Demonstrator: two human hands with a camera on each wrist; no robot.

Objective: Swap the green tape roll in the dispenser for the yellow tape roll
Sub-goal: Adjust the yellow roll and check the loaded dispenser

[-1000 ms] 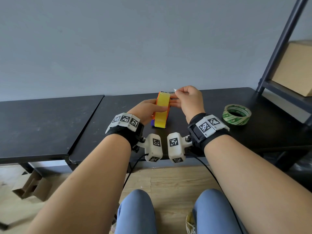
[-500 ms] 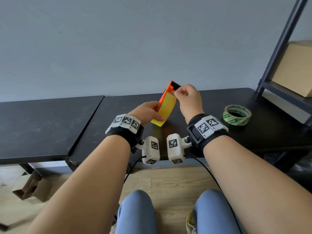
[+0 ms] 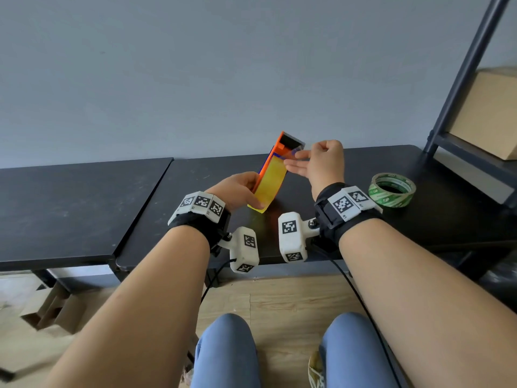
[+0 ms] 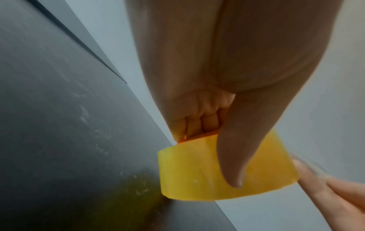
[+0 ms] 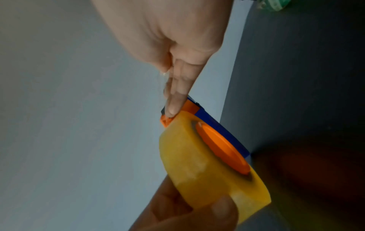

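My left hand grips the orange and blue tape dispenser by its lower end and holds it tilted above the black table. The yellow tape roll sits on the dispenser's orange hub, with my left thumb lying across the roll. My right hand is at the dispenser's upper end by the toothed black cutter. It pinches the free translucent tape end, and one straight finger touches the orange tip. The green tape roll lies flat on the table, to the right.
A second black table adjoins on the left. A dark metal shelf post rises at the right, with a cardboard box on the shelf. Folded cardboard lies on the wooden floor below. My knees show under the table edge.
The dispenser with the yellow roll has been lifted off the table and tilted, its cutter end now up. My right hand has stayed at the tape end and some of its fingers have straightened.
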